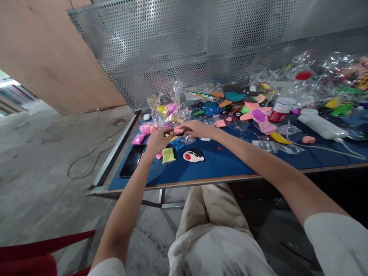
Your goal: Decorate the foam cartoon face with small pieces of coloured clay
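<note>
A small salmon-pink piece (178,130) is held between my two hands above the back left part of the blue table. My left hand (160,138) pinches its left side, and my right hand (193,128) has its fingers closed on the right side. Just in front of my hands lie a pale yellow packet (168,155) and a blue packet (177,144). A flat clay face (193,155) with black hair and a red cheek rests on the table nearer to me. Pink packets (138,138) lie left of my left hand.
A dark phone (132,161) lies at the table's left edge (115,183). Clay figures, clear wrappers, a red-labelled bottle (281,109), a white device (323,124) and its cable cover the right. A perforated metal panel (184,42) stands behind.
</note>
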`<action>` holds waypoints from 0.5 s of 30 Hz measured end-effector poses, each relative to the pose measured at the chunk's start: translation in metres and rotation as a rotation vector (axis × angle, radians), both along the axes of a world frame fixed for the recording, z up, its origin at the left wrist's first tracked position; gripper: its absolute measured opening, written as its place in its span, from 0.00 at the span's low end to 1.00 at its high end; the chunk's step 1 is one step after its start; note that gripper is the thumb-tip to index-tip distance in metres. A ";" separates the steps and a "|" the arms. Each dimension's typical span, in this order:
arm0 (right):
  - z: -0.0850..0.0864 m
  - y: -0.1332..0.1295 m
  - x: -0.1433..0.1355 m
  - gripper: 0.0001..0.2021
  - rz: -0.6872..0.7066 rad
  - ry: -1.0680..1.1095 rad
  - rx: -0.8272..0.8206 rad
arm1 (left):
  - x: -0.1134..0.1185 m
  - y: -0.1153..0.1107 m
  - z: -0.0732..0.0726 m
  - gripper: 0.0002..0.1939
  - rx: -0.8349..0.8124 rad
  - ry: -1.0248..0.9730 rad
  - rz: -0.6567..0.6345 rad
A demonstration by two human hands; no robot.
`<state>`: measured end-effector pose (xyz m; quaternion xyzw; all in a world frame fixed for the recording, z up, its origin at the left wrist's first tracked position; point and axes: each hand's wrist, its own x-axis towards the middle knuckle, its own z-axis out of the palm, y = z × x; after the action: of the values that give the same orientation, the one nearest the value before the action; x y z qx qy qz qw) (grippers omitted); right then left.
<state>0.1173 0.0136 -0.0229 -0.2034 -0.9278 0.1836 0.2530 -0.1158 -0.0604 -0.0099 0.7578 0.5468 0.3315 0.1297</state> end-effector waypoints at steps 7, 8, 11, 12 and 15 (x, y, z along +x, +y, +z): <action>0.004 -0.005 -0.005 0.13 -0.025 0.086 -0.043 | 0.004 0.005 0.004 0.19 -0.168 -0.167 -0.115; 0.004 -0.003 -0.006 0.14 -0.035 0.045 -0.023 | 0.000 0.005 0.006 0.18 -0.155 -0.133 -0.096; 0.003 0.002 -0.003 0.13 -0.043 -0.193 0.112 | -0.018 0.002 0.012 0.16 -0.047 -0.003 0.025; 0.002 0.003 -0.002 0.11 -0.043 -0.278 0.165 | -0.025 0.000 0.014 0.16 -0.021 0.032 0.063; -0.001 0.001 0.000 0.08 -0.043 -0.422 0.264 | -0.042 -0.007 0.019 0.15 -0.005 0.142 0.125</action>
<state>0.1175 0.0143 -0.0244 -0.2219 -0.9716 0.0090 0.0820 -0.1575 -0.0677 0.0089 0.7433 0.6018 0.2831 0.0717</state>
